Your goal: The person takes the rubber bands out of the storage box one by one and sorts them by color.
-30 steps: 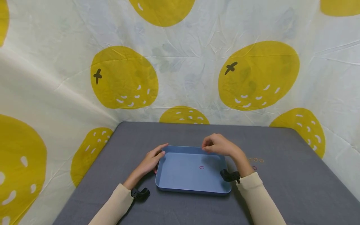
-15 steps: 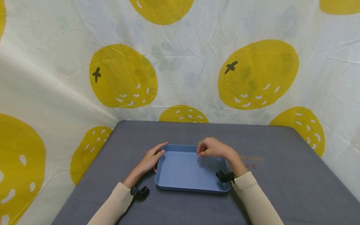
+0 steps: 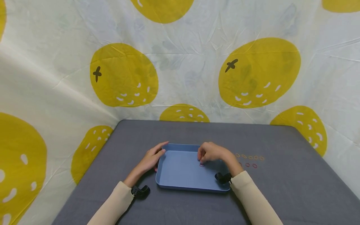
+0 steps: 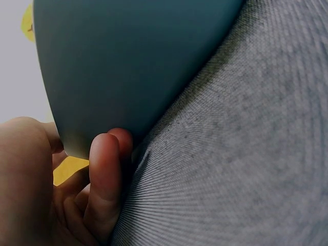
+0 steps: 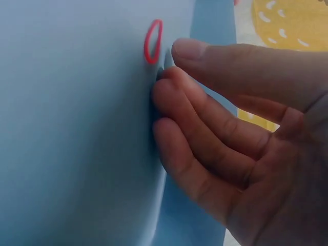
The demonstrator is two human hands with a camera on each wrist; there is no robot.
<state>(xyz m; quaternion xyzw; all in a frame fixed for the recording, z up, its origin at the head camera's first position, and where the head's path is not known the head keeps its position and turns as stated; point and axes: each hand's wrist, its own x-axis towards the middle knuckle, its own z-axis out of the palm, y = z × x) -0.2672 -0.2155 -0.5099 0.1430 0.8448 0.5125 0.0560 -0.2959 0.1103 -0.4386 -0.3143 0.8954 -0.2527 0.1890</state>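
Note:
A shallow blue tray [image 3: 180,175] lies on the grey cloth. At its left side my left hand [image 3: 151,159] grips the wall, thumb over the rim and fingers curled against the outside, as the left wrist view shows. Inside the tray lies a small red rubber band [image 3: 202,165]. My right hand [image 3: 212,152] reaches down over the tray's far right part, fingertips at the floor beside this band. In the right wrist view, a gap parts the thumb from the red band [image 5: 146,50], and the bent fingers hold nothing visible.
Right of the tray, several orange rubber bands [image 3: 255,157] lie in a row on the grey table [image 3: 281,187]. Nearer me are red bands [image 3: 247,164], partly hidden by my right forearm. A curtain [image 3: 188,78] with yellow fruit prints hangs behind the table.
My right hand has come down and slightly left, from above the tray's far wall to its floor beside the red rubber band. The left hand keeps its grip on the tray.

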